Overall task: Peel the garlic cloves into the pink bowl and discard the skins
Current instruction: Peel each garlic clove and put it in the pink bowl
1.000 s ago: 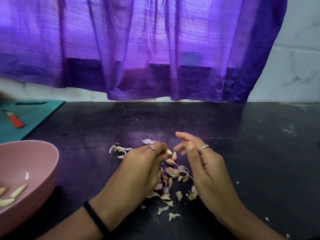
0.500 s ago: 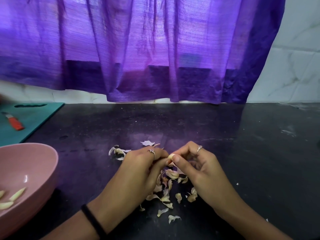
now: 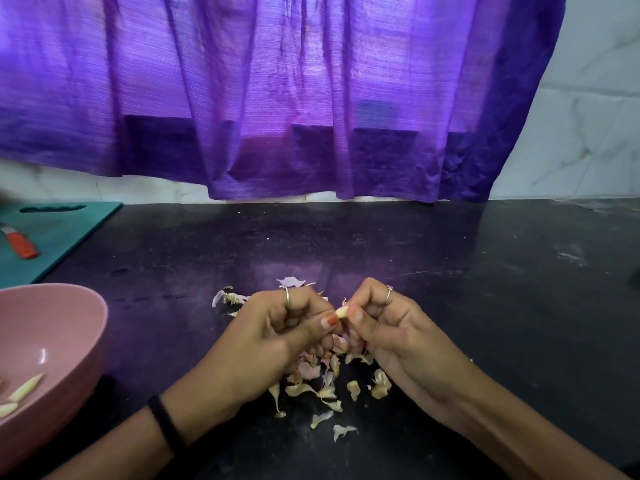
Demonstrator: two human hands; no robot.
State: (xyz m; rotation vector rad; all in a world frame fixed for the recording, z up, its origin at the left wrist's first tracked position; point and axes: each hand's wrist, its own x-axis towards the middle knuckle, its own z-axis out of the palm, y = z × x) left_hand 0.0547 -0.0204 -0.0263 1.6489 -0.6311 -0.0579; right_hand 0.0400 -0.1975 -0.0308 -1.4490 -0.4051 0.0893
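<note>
Black bench [image 3: 485, 306] carries the pink bowl [image 3: 69, 327], peeled cloves [image 3: 24, 389] inside, well left of the skins [image 3: 322, 382]. Directly above the skins, left hand [image 3: 273, 344] and right hand [image 3: 394, 334], fingers curled, pinch one garlic clove [image 3: 341, 311] between them.

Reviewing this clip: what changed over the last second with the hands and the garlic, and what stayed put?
The right hand, open with fingers spread a second ago, closed in toward the left hand and now pinches the garlic clove together with it. The left hand kept its grip throughout. The skins on the counter, the pink bowl with peeled cloves, and the cutting board stayed as they were.
</note>
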